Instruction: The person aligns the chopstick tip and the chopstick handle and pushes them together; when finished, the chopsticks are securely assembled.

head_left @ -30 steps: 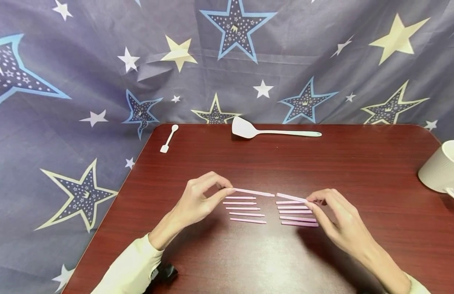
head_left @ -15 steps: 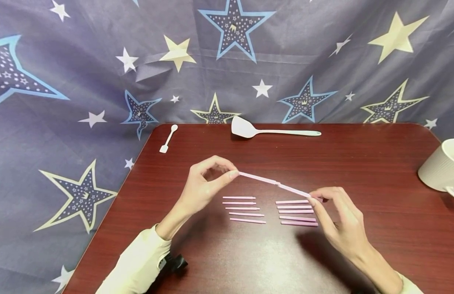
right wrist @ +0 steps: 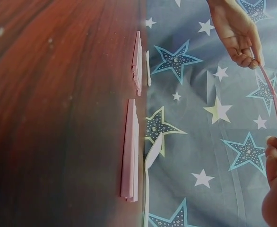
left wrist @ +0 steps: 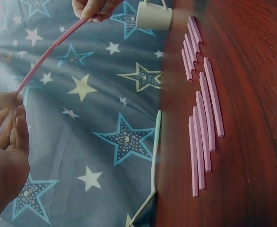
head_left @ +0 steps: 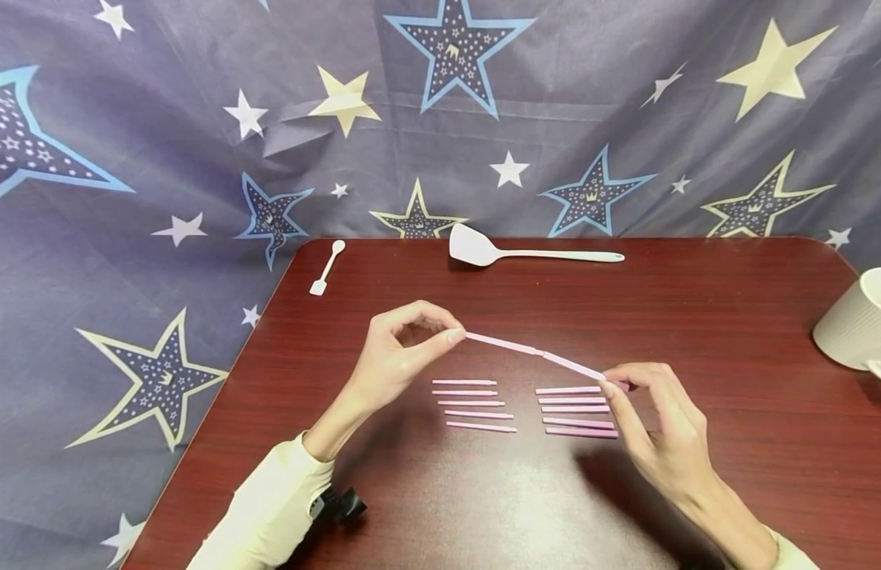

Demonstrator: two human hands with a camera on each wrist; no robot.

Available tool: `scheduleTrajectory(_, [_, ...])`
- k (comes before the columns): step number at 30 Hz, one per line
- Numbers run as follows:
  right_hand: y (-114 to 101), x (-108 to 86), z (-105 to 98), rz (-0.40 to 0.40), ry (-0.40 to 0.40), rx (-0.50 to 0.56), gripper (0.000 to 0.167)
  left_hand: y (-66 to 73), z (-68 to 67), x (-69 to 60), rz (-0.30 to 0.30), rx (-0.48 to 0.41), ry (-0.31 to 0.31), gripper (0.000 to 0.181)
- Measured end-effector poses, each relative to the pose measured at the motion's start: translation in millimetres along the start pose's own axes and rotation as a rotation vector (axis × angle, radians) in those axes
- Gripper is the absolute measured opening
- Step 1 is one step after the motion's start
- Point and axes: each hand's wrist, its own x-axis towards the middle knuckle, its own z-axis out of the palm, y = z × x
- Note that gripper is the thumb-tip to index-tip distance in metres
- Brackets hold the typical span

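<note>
My left hand (head_left: 404,352) pinches a thin pink stick (head_left: 503,343) with a narrower tip near its far end, held above the table. My right hand (head_left: 664,423) pinches another pink stick (head_left: 572,366) by its right part. The two held sticks meet end to end at a slight bend, also seen in the left wrist view, where the left stick (left wrist: 35,69) meets the right stick (left wrist: 72,30). How deep the tip sits cannot be told. Below lie a left row of pink sticks (head_left: 471,404) with narrow tips and a right row of plain-ended pink sticks (head_left: 577,409).
A white spatula (head_left: 476,247) lies along the back edge of the dark red table (head_left: 711,317). At the back left is a small white spoon-like tool (head_left: 328,269). A white mug (head_left: 853,324) stands at the right edge. A star-patterned cloth (head_left: 198,142) hangs behind.
Both held sticks have risen off the rows, the left hand lifting up and slightly right. Their ends, apart a second ago, now meet. Over the last half second the hands have barely moved.
</note>
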Motion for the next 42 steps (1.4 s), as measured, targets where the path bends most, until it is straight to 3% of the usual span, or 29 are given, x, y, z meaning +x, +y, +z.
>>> scheduleTrajectory(14, [0.1,-2.5,0.3,-0.012,-0.017,-0.001,0.042,1.3,-3.3,-0.4,-0.061,-0.013,-0.033,0.007])
scheduleTrajectory(27, [-9.5,3.0,1.8,0.010,-0.028,0.006,0.045,2.6,-6.4,-1.9,-0.078,-0.074,-0.101,0.008])
scheduleTrajectory(36, [-2.4,-2.5,1.2,-0.016,-0.030,0.011,0.042,4.1,-9.6,-1.8,-0.098,-0.053,-0.148,0.008])
scheduleTrajectory(42, [-1.4,-8.0,1.7,0.034,-0.062,0.062,0.041,0.8,-5.1,1.9,-0.068,-0.060,-0.088,0.007])
